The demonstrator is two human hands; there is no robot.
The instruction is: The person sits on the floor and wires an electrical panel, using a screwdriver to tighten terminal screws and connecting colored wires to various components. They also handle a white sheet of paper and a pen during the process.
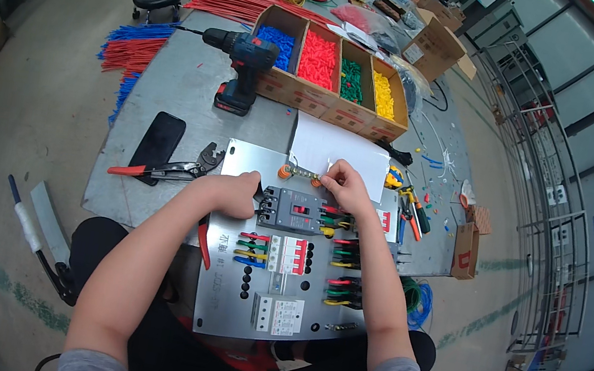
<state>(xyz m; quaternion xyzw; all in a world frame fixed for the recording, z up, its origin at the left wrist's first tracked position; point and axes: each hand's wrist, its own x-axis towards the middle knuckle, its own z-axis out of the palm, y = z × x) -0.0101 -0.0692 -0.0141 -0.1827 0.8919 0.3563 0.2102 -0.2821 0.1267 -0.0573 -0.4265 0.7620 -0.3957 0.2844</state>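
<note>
A metal panel (216,305) with rows of electrical parts lies in front of me. My left hand (232,193) is curled at the left side of a grey circuit breaker (293,210); whatever its fingers grip is hidden. With fingers pinched, my right hand (343,185) touches the right end of a brass terminal bar (304,173) on orange standoffs, above the breaker. I cannot make out anything between those fingertips. Lower on the panel sit a breaker with red switches (294,255) and a white one (278,315). Colored wires (348,254) run along the right side.
Left of the panel are a crimping tool (194,169) and a black phone (160,140). Beyond stand a cordless drill (248,61) and a divided cardboard box (318,102) of colored caps. White paper (335,141) touches the panel's far edge. Hand tools (414,208) lie right.
</note>
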